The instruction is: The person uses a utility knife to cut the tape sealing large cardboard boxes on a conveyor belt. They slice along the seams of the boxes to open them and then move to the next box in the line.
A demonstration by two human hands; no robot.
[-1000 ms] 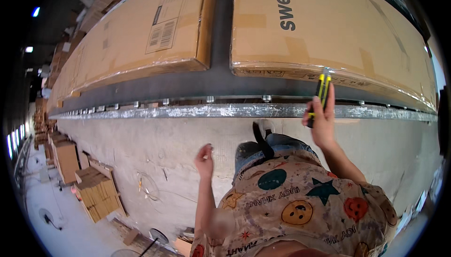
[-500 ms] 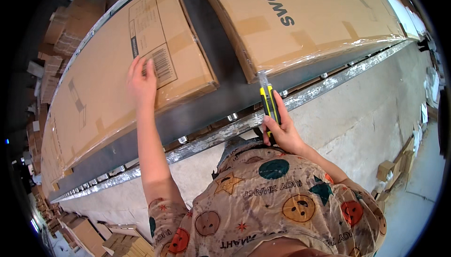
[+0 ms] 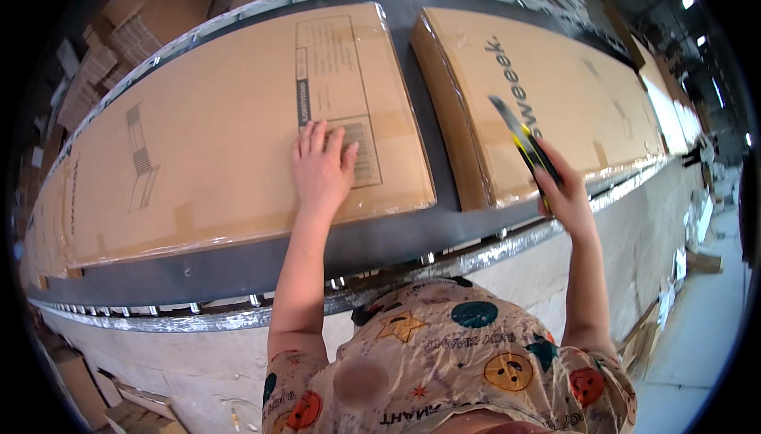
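The left hand (image 3: 323,168) is lying, fingers slightly spread, over the printed label (image 3: 337,57) of a long brown carton (image 3: 222,141), while the right hand (image 3: 566,195) is gripping a black-and-yellow utility knife (image 3: 524,145), its blade (image 3: 506,114) pointing up and left over a second carton (image 3: 575,113). Both cartons are resting, a narrow gap between them, on a dark conveyor belt (image 3: 372,241).

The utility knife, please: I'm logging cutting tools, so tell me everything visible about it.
The utility knife has a slim black handle with yellow edging, seemingly plastic. Its grey, metallic-looking blade is out, slightly blurred, pointing away from the person and to the left. The right hand grips the handle, covering its lower part. In view, the blade overlaps the right-hand carton; whether they touch, I cannot tell.
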